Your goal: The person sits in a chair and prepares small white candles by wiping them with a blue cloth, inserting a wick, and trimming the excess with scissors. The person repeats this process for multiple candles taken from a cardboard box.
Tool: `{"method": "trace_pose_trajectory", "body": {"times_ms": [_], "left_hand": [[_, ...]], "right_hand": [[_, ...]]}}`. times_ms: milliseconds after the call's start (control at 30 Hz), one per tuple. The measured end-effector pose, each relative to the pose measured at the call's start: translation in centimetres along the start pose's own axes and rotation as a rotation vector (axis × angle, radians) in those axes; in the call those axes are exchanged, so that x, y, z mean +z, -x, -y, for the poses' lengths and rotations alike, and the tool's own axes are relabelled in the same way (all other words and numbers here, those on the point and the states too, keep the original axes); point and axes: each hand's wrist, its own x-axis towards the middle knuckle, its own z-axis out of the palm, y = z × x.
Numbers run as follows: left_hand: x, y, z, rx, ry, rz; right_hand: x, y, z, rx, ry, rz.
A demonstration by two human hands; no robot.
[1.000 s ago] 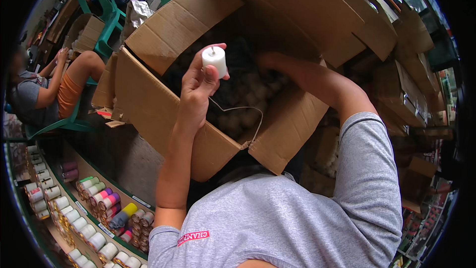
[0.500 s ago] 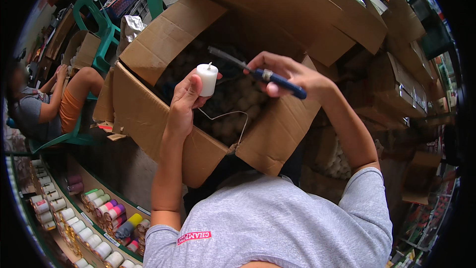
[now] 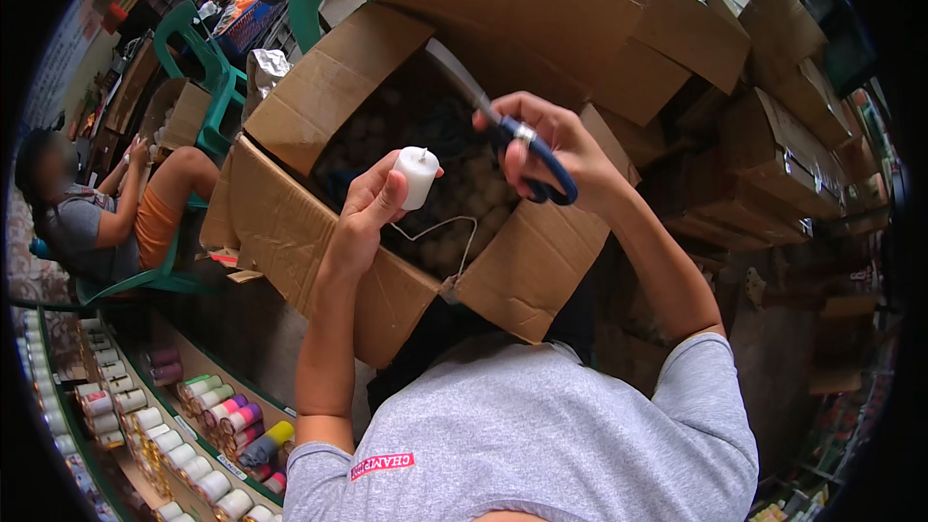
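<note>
At near left stand rows of white and coloured cylinders; beyond them a person in orange shorts sits on a green chair. Right of that is an open cardboard box, dim pale lumps inside. Over it, the wearer's left hand grips a white candle between thumb and fingers, wick on top. A thin pale cord hangs nearer. Farther right, the right hand grasps blue-handled scissors, blades pointing far left, apart from the candle. Cartons are stacked at far right.
</note>
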Motion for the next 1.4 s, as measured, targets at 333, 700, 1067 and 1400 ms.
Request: {"method": "trace_pose_trajectory", "body": {"times_ms": [333,700,1067,1400], "left_hand": [[1.2,0.6,0.3,0.105,-0.094,0.044],[1.9,1.1,1.0,0.193,-0.342,-0.114],[2.9,1.0,-0.7,0.201,-0.359,-0.079],[3.3,1.3,0.5,0.190,-0.274,-0.061]], "right_hand": [[3.8,0.2,1.7,-0.639,0.091,-0.230],[3.7,0.9,2.4,-0.773,0.047,-0.260],[5.9,2.2,0.4,-0.589,0.203,-0.210],[5.2,1.7,0.2,-0.647,0.136,-0.218]]}}
